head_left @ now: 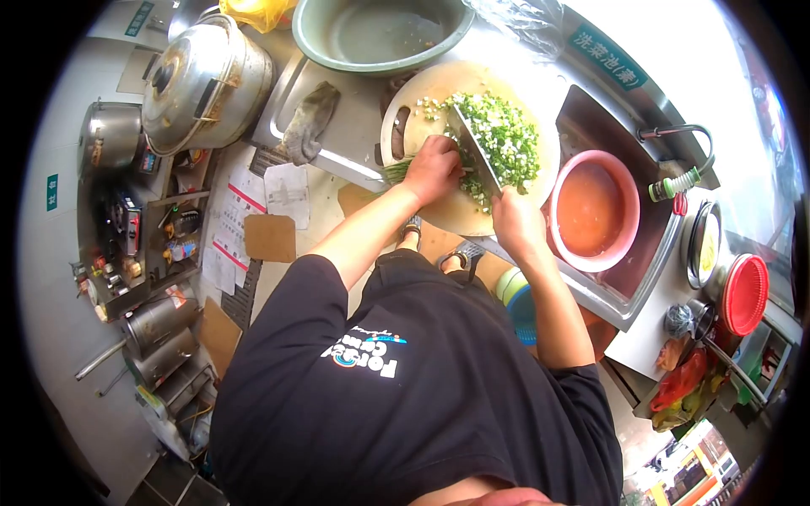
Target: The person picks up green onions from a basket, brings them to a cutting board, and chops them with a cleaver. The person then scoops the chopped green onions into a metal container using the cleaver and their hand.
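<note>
left hand (433,171): thin stalks (397,171); right hand (517,223): flat knife (477,153)

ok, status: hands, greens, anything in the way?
Right hand gripping broad metal knife; left hand holding long green stalks. Chopped green-and-white pieces heaped on round pale board. Left hand close beside blade.

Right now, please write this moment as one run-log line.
left hand: on green stalks | right hand: gripping knife | chopped greens: on round board | pink basin: in sink
</note>
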A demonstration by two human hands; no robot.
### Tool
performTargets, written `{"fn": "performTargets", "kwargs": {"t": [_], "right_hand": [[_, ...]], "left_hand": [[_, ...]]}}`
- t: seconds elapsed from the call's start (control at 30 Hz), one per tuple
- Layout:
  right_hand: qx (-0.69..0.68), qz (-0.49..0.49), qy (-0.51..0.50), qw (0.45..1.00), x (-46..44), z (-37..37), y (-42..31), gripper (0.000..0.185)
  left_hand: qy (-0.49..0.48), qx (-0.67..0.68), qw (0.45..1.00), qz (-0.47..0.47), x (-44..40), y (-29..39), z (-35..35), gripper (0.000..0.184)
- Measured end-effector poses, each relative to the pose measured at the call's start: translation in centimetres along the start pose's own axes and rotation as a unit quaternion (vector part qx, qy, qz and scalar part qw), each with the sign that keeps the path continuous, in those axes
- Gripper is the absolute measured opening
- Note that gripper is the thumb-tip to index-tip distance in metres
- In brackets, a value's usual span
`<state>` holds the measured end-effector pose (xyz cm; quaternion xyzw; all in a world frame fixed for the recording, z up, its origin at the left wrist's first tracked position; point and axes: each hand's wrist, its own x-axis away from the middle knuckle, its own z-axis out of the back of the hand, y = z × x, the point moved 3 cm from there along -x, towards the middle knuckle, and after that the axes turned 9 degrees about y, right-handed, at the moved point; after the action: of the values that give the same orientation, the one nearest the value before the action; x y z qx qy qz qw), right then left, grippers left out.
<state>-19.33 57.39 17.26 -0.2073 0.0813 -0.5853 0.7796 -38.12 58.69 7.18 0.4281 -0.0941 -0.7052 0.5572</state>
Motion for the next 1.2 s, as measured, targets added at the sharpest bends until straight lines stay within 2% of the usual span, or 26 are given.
{"fn": "performTargets", "kwargs": {"t": [0.13,0.27,0.43,0.63,0.77,0.93,0.97,1.1,1.2], "right_hand": [[0.025,0.010,-0.028,0.999,-1.1,-2.7,0.1,0.014],[0.015,0.008,0.011,1.000,-4.7,-5.0,-0.9,0.016],[-0.038,0.023,0.032,0.998,-4.6,-3.4,0.3,0.022],[0.009,0.003,-0.032,0.999,-0.5,0.7,-0.9,0.019],[0.025,0.004,-0.044,0.999,-1.8,-2.4,-0.1,0.018],[-0.002,0.016,0.010,1.000,-4.5,-4.9,0.2,0.019],[-0.040,0.025,0.017,0.999,-4.5,-4.6,0.6,0.020],[-0.046,0.022,0.043,0.998,-2.9,-2.3,0.5,0.022],[-0.028,0.015,0.014,0.999,-1.0,0.2,-0.8,0.022]], "left_hand": [[-0.014,-0.018,1.000,-0.005,-0.3,0.1,0.1,0.016],[-0.013,-0.036,0.999,-0.018,-0.4,-0.2,-0.4,0.011],[0.003,-0.006,1.000,-0.027,-0.1,0.2,0.2,0.015],[0.020,0.014,0.999,-0.033,-0.3,0.3,0.6,0.018],[0.003,0.006,1.000,-0.022,-0.2,-0.2,0.3,0.017],[-0.004,-0.015,1.000,-0.026,0.3,0.3,0.6,0.011],[-0.005,-0.017,1.000,-0.022,0.4,0.4,0.9,0.010],[0.008,0.001,0.999,-0.033,0.6,0.7,1.5,0.013],[0.028,0.007,0.999,-0.029,0.4,0.5,1.2,0.013]]}}
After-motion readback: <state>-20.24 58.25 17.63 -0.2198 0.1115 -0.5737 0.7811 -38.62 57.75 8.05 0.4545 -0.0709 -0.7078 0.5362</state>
